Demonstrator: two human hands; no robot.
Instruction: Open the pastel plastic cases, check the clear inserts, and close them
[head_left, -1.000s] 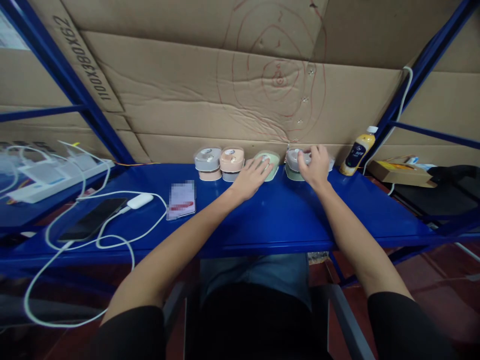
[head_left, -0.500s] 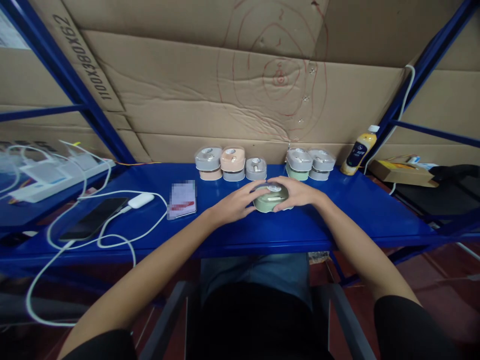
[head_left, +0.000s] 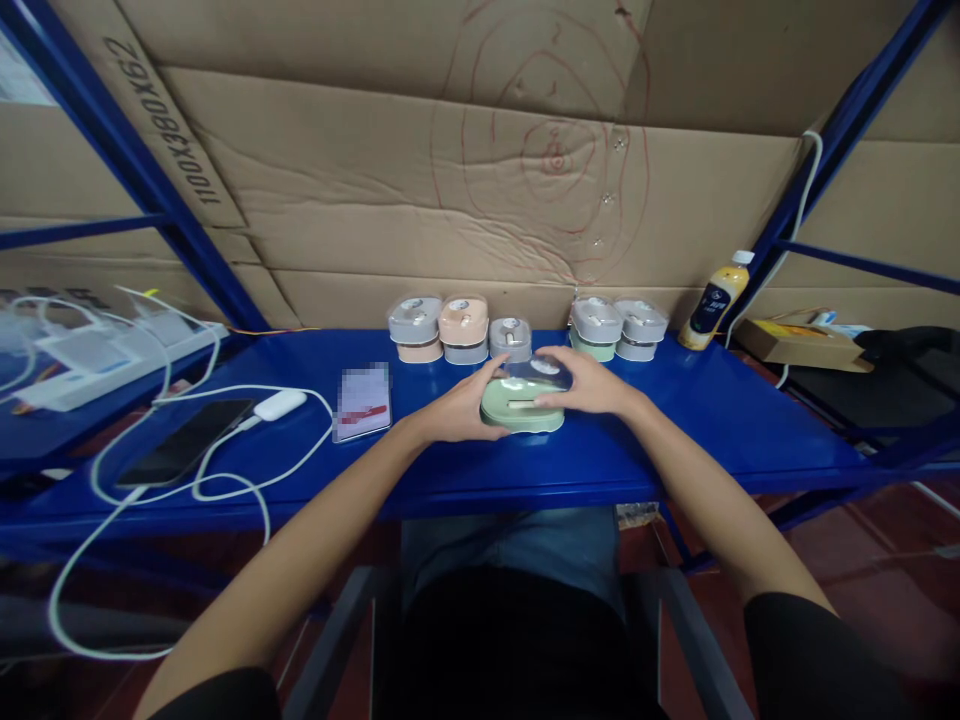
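Head view: saw green box [head_left: 516, 415] near frame centre, clear cover [head_left: 543, 367] apparently tilted at its back. Found left hand [head_left: 461, 408] gripping box's left end, right hand [head_left: 592, 387] pinching cover. Judged light, stiff; cover slick, possibly brittle. Best held low along sides.

The blue table [head_left: 600, 455] bears stacked containers [head_left: 463, 322], a black phone [head_left: 186, 440], a bottle [head_left: 714, 305].

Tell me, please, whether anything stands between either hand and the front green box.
Yes, on one side: the clear cover, apparently held in the right hand, stands between that hand and the back of the green box. Nothing visible stands between the left hand and the box's left side, which it touches.
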